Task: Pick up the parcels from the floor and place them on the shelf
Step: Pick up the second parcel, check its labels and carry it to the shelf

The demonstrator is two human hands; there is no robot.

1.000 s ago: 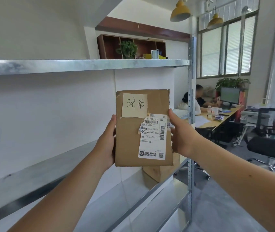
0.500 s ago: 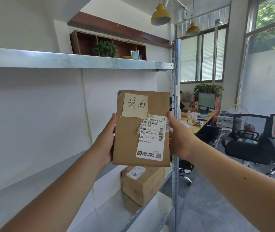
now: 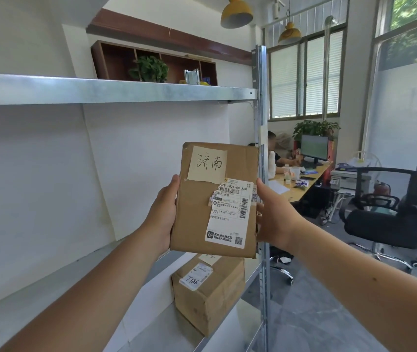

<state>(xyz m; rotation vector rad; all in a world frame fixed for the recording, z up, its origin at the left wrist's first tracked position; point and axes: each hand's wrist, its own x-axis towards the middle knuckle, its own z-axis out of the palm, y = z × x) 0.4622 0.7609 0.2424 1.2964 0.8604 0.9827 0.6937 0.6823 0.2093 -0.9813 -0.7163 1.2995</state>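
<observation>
I hold a flat brown cardboard parcel (image 3: 197,214) upright in front of the metal shelf unit (image 3: 116,91). It carries a handwritten paper note near its top and a white shipping label on its right half. My left hand (image 3: 163,217) grips its left edge and my right hand (image 3: 273,217) grips its right edge. Below it, a second brown box (image 3: 210,298) marked 7786 rests on a lower shelf board (image 3: 230,329). The parcel's back side is hidden.
The shelf's right upright post (image 3: 262,158) stands just behind the parcel. To the right are a desk (image 3: 301,181) with a monitor (image 3: 314,148), seated people (image 3: 273,158) and black office chairs (image 3: 385,219). A wooden wall cabinet (image 3: 151,62) with a plant hangs above.
The view has swung slightly left and down, showing more of the box on the lower shelf. The parcel stays held in both hands at about the same height.
</observation>
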